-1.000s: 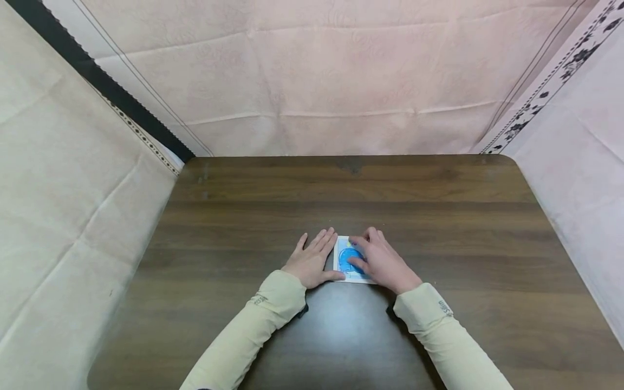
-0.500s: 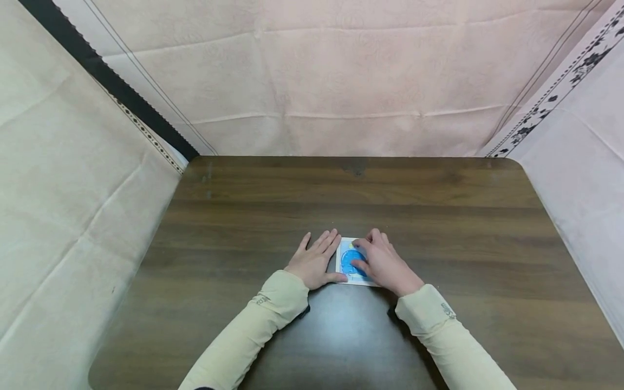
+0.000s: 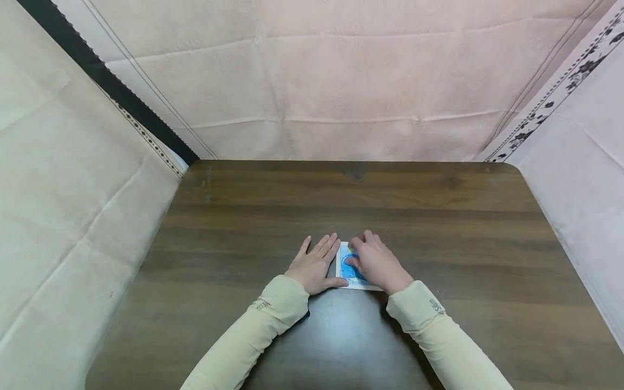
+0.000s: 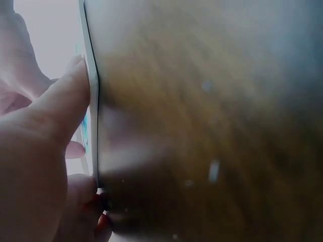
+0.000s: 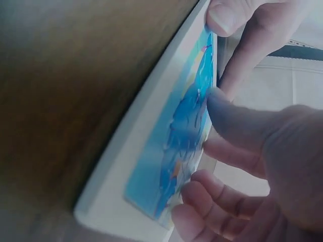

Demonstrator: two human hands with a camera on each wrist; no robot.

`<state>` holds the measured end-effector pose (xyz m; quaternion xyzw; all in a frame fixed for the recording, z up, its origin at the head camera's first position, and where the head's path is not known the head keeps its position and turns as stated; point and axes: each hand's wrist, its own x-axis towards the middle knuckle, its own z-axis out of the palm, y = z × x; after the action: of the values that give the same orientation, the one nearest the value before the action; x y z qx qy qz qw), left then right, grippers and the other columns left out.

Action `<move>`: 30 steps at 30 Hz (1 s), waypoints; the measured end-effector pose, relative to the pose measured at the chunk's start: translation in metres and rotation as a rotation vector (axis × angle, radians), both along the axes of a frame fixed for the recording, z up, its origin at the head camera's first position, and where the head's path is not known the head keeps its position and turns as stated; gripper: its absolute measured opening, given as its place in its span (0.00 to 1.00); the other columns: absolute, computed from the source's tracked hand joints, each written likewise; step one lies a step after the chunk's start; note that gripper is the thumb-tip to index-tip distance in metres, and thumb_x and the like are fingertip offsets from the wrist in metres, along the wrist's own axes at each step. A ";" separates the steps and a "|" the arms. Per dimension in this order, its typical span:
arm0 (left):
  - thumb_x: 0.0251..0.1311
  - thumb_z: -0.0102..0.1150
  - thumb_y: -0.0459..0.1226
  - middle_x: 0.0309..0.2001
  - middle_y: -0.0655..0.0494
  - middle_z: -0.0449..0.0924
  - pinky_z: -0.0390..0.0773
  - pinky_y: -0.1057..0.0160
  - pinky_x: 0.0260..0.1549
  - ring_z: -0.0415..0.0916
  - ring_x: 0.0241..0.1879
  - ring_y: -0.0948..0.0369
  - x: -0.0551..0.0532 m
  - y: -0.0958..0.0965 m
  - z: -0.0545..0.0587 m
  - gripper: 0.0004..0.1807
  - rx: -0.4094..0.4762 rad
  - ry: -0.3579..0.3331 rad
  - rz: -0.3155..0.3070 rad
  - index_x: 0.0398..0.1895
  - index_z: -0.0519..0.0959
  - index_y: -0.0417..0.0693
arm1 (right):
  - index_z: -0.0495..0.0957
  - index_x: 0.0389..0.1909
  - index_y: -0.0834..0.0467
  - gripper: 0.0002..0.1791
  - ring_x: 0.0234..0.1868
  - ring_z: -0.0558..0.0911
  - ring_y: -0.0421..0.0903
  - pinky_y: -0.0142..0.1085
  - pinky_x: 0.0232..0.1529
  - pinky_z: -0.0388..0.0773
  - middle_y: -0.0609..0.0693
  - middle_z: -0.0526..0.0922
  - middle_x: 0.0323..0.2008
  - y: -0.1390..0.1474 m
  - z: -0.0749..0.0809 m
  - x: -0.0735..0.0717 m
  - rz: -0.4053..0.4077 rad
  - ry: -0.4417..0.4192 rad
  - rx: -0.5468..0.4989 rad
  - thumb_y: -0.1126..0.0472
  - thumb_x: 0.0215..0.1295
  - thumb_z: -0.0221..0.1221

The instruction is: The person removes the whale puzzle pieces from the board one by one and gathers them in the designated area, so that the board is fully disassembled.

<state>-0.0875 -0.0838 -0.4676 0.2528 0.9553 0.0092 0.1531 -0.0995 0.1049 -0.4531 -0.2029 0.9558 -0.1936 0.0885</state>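
Leftward across the picture board my right hand is shifting, its thumb and forefinger now sitting nearer the board's left edge than half a second ago. My left hand is staying put, its fingers lying straight and spread beside that left edge while its thumb is resting on the board's near edge, close to the corner. The board itself is lying flat on the tabletop, partly under my right hand. I am curling the right fingers over the blue picture; whether I am pinching anything, I cannot tell. Probably I am now working nearer the board's left side, with my left thumb keeping it steady.
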 end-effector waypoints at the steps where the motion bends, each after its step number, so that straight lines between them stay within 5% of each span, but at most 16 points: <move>1: 0.57 0.38 0.74 0.78 0.58 0.35 0.34 0.46 0.71 0.34 0.76 0.60 0.000 0.000 0.000 0.55 0.006 0.000 -0.002 0.79 0.41 0.52 | 0.79 0.55 0.62 0.26 0.42 0.71 0.53 0.47 0.46 0.78 0.57 0.73 0.42 -0.001 0.000 0.000 -0.009 0.004 0.012 0.52 0.59 0.68; 30: 0.56 0.43 0.73 0.78 0.55 0.40 0.38 0.48 0.71 0.39 0.76 0.59 0.000 0.000 0.002 0.55 0.006 0.028 -0.008 0.78 0.46 0.50 | 0.85 0.45 0.61 0.21 0.35 0.74 0.50 0.47 0.36 0.83 0.55 0.77 0.37 -0.012 0.003 0.001 -0.012 0.101 0.091 0.52 0.54 0.71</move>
<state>-0.0876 -0.0837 -0.4655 0.2572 0.9563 0.0079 0.1388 -0.0983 0.0926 -0.4503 -0.2022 0.9681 -0.1402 0.0482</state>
